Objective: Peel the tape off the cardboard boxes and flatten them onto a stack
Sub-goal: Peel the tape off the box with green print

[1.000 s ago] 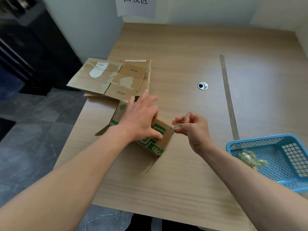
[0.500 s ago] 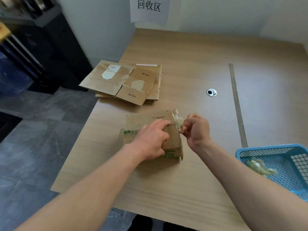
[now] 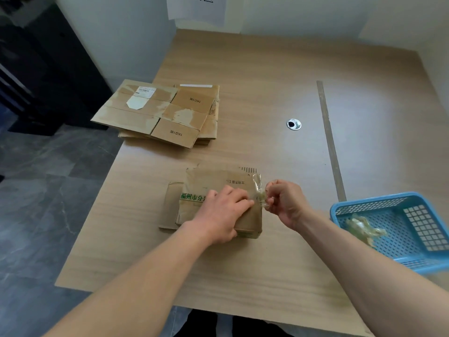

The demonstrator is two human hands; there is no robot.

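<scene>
A brown cardboard box (image 3: 209, 183) with green print lies collapsed flat near the front of the wooden table (image 3: 267, 81). My left hand (image 3: 221, 212) presses down on its right half, fingers spread over the cardboard. My right hand (image 3: 284, 203) pinches a strip of clear tape (image 3: 258, 190) that still clings to the box's right edge and stretches up from it. A stack of flattened boxes (image 3: 165, 113) lies at the table's left edge, farther back.
A blue plastic basket (image 3: 413, 242) stands at the right edge with crumpled tape (image 3: 364, 229) inside. A round metal grommet (image 3: 293, 124) and a thin seam strip (image 3: 329, 139) mark the table top. A paper sign (image 3: 196, 8) hangs on the back wall.
The box stood open under my left hand a second ago; it now lies flat. My right hand has pulled the tape strip loose from the right edge.
</scene>
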